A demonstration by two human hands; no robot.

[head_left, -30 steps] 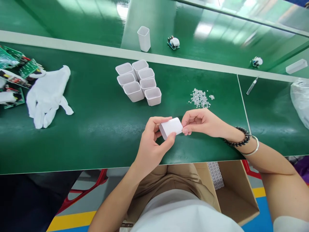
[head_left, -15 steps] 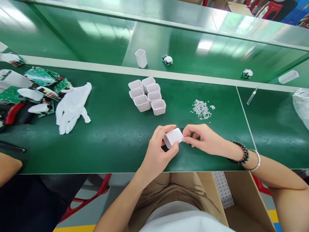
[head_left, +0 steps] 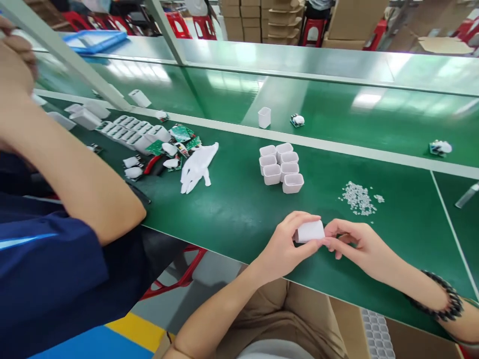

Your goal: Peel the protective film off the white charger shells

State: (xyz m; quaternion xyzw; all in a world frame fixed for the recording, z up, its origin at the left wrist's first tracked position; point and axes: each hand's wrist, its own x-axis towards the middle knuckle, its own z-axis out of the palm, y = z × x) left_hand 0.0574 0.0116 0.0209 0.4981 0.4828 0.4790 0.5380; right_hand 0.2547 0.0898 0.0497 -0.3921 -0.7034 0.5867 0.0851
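My left hand [head_left: 285, 248] is closed around a small white plastic housing [head_left: 311, 232], which lies on its side above the green bench. My right hand [head_left: 355, 245] pinches at the housing's right end, thumb and forefinger together. Whatever sits between those fingertips is too small to make out. Just beyond my right hand lies a pile of tiny clear pieces [head_left: 358, 198]. Several similar white housings [head_left: 293, 184] stand in a cluster past my left hand, their open ends up.
A white glove [head_left: 198, 167] lies left of the cluster, beside green circuit boards [head_left: 181, 133] and red-handled pliers [head_left: 152, 164]. A co-worker's arm [head_left: 86, 174] fills the left side. Along the back are a single housing [head_left: 264, 117] and a small circuit board [head_left: 297, 120].
The view has swung left and up, so the co-worker's arm and rows of filled housings now show. Both hands stay at the same housing, which looks turned slightly.
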